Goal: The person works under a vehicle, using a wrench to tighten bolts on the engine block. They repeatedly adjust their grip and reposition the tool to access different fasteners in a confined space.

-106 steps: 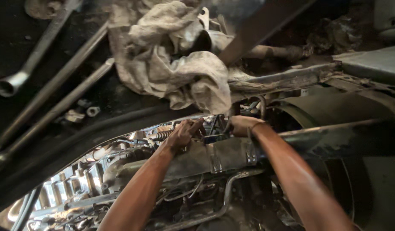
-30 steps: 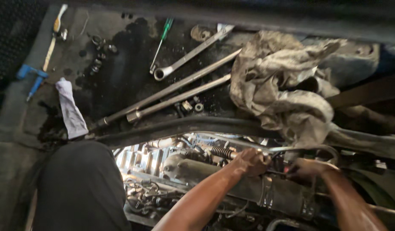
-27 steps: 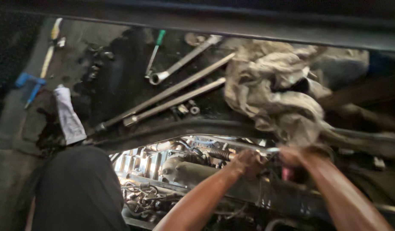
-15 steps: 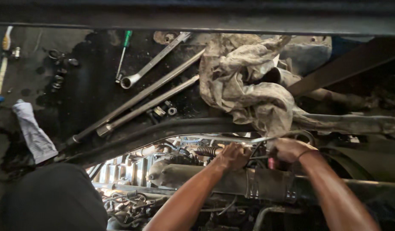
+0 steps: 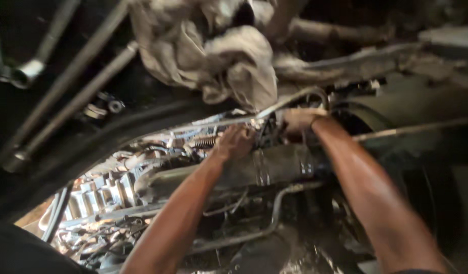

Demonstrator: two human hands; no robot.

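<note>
1. The left hand (image 5: pixel 234 143) is reached deep into the engine bay, just beside a small coil spring (image 5: pixel 205 142); its fingers are curled down onto the greasy parts beneath them, but what exactly is gripped cannot be told through the blur.
2. The right hand (image 5: pixel 298 120) is set near the left, just under a bent metal tube (image 5: pixel 295 99); its fingers are clenched, though whether anything is held inside them cannot be told.
3. Between and below both hands a long dark cylindrical housing (image 5: pixel 274 165) is seen, banded by metal clamps (image 5: pixel 261 167); both forearms are laid across it.
4. Above the hands a crumpled dirty rag (image 5: pixel 213 50) is draped over the edge of the bay.
5. On the dark surface at upper left, two long metal bars (image 5: pixel 66 96) are laid side by side; a wrench end (image 5: pixel 23 73) is seen beside them, and small washers (image 5: pixel 104 107) are scattered near the bars.
</note>
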